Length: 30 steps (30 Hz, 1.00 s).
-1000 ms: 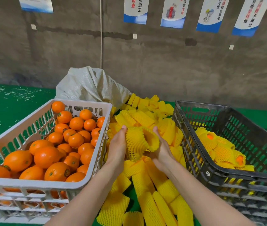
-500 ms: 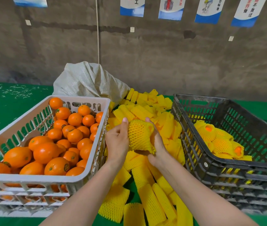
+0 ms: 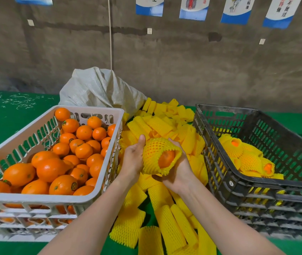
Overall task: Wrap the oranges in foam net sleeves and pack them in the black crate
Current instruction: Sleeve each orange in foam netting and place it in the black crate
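**A:** Both hands are up over the middle of the green table surface (image 3: 8, 122). The left hand (image 3: 134, 159) grips the side of a yellow foam net sleeve (image 3: 155, 150), thumb laid on top. The right hand (image 3: 179, 172) cups it from below, fingers curled round the far side.

**B:** And the round orange fruit (image 3: 165, 159) sits inside, bare at the sleeve's open mouth.

**A:** That's the danger! Tilt that mouth downward and the fruit could slide out onto the heap of loose yellow sleeves (image 3: 157, 126) underneath.

**B:** The black slatted plastic crate (image 3: 257, 183) waits at the right edge, a few wrapped oranges already in it.

**A:** High rim, though. Clip it and the sleeve may ride back, and a careless drop could bruise the fruit.

**B:** The pale plastic crate (image 3: 54, 200) at the left edge is piled with bare oranges, so there's plenty left.
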{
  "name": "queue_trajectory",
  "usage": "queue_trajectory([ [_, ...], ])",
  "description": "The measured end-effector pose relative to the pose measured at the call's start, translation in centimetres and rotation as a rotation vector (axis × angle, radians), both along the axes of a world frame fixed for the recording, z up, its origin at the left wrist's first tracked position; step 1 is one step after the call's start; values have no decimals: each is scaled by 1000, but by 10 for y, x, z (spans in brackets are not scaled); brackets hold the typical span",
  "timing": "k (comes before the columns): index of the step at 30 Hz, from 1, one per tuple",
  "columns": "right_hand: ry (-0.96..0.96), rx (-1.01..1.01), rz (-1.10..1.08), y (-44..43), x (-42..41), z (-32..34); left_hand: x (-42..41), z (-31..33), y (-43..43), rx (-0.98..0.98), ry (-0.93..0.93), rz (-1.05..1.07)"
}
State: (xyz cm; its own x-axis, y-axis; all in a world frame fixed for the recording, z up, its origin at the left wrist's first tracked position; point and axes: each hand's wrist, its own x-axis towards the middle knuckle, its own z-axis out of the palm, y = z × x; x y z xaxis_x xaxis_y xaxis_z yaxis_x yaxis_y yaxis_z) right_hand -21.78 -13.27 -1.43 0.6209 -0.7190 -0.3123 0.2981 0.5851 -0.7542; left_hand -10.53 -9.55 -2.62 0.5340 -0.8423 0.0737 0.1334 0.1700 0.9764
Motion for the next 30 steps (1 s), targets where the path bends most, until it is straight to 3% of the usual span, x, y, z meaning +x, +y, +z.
queue_trajectory([
  [4, -43, -120, -9, 1, -1, -3, -4, 3, 4, -77, -17, -34],
  [7, -8, -293, -72, 0, -5, -2, -1, 4, 2, 61, -2, 19],
  [10, 174, -590, -145, -5, -13, 0, 2, 7, 7, 338, 366, -268],
  [13, 237, -759, -108, -9, -20, -6, 0, 6, 11, 370, 580, -468],
  [23, 326, -674, -325, -13, -12, -20, -7, -1, 17, 389, 274, -526],
  [27, 333, -725, -340, -13, -13, -19, -20, 6, 10, 387, 147, -356],
  [30, 361, -839, -369, -10, -24, -16, -31, 11, 6, 345, 241, -237],
])
